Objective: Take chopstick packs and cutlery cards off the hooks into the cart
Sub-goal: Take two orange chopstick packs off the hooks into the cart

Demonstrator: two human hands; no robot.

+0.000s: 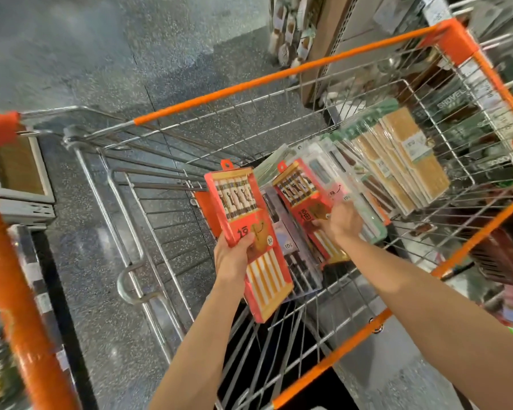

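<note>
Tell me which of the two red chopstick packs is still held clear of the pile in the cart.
The red pack gripped by the left hand; the right hand's pack already lies on the pile.

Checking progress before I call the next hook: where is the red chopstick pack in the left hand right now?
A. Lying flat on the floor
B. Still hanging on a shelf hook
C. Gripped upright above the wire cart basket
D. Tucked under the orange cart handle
C: the left hand grips the red chopstick pack at its middle, upright over the orange-rimmed wire cart, while the right hand holds a second red chopstick pack lower in the basket.
</note>
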